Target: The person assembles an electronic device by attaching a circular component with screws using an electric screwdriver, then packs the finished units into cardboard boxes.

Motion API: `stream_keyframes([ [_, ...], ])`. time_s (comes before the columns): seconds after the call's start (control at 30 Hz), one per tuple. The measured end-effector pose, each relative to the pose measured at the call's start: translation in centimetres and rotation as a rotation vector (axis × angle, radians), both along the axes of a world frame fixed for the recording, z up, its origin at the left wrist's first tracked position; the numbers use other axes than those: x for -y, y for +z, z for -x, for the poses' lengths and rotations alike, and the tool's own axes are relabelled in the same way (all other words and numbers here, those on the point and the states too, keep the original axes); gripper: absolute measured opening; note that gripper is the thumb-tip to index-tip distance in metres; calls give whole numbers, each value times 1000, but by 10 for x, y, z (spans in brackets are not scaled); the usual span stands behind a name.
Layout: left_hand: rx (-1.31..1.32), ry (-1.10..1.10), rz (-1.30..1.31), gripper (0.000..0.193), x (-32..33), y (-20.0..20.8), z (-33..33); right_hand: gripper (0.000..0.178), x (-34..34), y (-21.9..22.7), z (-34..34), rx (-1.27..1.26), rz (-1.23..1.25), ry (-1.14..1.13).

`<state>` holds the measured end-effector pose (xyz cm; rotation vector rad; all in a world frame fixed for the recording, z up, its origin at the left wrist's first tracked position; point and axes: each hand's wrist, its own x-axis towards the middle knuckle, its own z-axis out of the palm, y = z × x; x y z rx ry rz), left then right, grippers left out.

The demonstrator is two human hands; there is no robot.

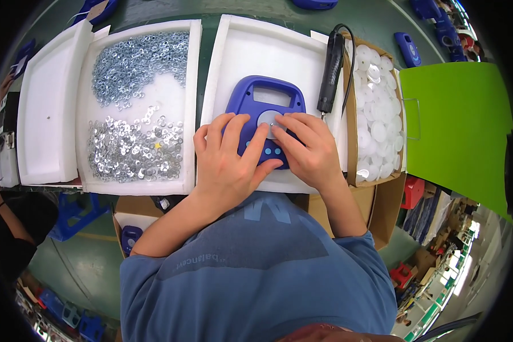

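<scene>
A blue plastic casing (255, 108) with a handle opening lies in a white foam tray (216, 68) before me. A translucent round disc (265, 117) sits on its middle, with a small shiny piece at the disc's centre. My left hand (227, 159) rests over the casing's left side, fingers spread, its index fingertip on the disc. From the right, my right hand (314, 153) brings its fingertips together at the disc's centre. Whatever they pinch is too small to make out. Light blue round spots show on the casing below the disc.
A black electric screwdriver (332, 77) with a cable lies right of the casing. Beside it, a cardboard box (352, 137) holds many translucent discs. To the left, another foam tray (194, 102) holds heaps of small metal rings. A green board (456, 119) stands far right; a co-worker's arm (14, 219) shows far left.
</scene>
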<state>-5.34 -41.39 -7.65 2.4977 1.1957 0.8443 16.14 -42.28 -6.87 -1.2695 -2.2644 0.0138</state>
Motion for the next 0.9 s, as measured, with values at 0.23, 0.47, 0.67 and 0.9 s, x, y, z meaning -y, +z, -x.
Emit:
stream_keyframes([
  [0.23,-11,3,-3,57,7,-6,-3,35,1,6,-2,-8,53,-140],
  [0.47,-107,58,-95,52,11,-16,-6,37,-3,5,-5,60,117,-126],
  [0.67,-91,41,-111,52,9,-18,-2,37,-9,6,1,84,98,-98],
  [0.9,-90,43,-92,56,10,-20,-4,35,-57,46,13,74,88,-7],
])
